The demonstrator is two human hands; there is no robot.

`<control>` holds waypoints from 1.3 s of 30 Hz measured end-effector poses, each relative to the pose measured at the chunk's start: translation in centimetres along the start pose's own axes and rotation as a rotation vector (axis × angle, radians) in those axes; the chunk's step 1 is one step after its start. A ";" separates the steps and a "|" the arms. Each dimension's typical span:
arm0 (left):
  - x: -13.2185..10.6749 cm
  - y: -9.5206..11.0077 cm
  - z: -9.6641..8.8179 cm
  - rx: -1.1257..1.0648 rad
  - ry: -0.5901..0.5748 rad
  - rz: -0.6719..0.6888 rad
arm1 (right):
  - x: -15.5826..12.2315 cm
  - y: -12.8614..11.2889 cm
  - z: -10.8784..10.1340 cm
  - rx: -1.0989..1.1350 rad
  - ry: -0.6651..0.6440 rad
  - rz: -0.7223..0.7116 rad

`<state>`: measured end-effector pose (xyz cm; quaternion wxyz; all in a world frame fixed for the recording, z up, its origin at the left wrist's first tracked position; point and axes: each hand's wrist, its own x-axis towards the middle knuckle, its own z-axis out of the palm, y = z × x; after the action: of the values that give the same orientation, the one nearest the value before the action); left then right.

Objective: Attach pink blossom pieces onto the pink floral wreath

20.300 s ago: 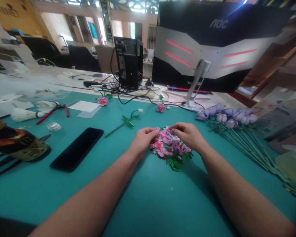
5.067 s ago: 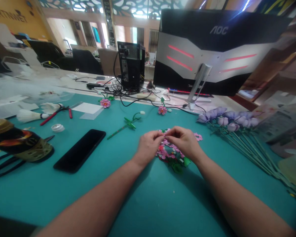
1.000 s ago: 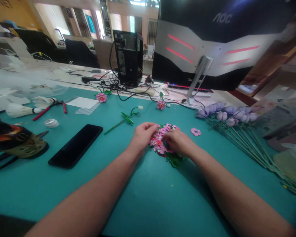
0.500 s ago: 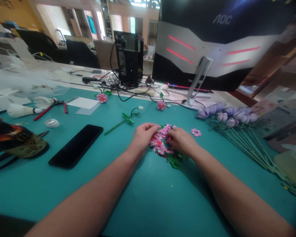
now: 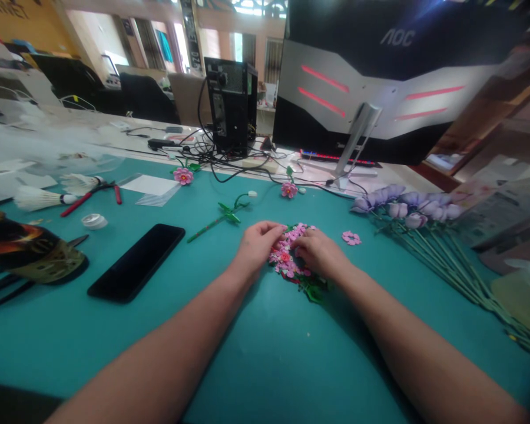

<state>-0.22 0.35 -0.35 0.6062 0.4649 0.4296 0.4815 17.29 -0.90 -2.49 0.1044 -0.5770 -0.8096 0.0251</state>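
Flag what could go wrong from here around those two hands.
The left hand and right hand are both at the pile of small pieces, so a careless nudge might scatter some. The pink petal ring lies loose beyond the right hand, which could knock it aside.

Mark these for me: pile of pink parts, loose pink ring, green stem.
Pile of pink parts (image 5: 286, 259): head view, on its pink pieces.
Loose pink ring (image 5: 357, 239): head view, on its right-side petal.
Green stem (image 5: 231, 217): head view, on a leaf.
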 end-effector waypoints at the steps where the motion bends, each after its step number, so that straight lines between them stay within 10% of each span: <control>1: 0.0 0.0 0.0 0.000 -0.002 -0.001 | 0.0 -0.1 0.0 0.003 0.005 -0.001; 39: 0.0 0.1 0.0 0.006 -0.013 -0.020 | 0.3 0.3 0.3 -0.047 -0.046 0.026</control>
<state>-0.23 0.32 -0.28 0.6122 0.4655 0.4319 0.4712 17.45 -0.53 -2.76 0.0717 -0.5889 -0.8048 0.0207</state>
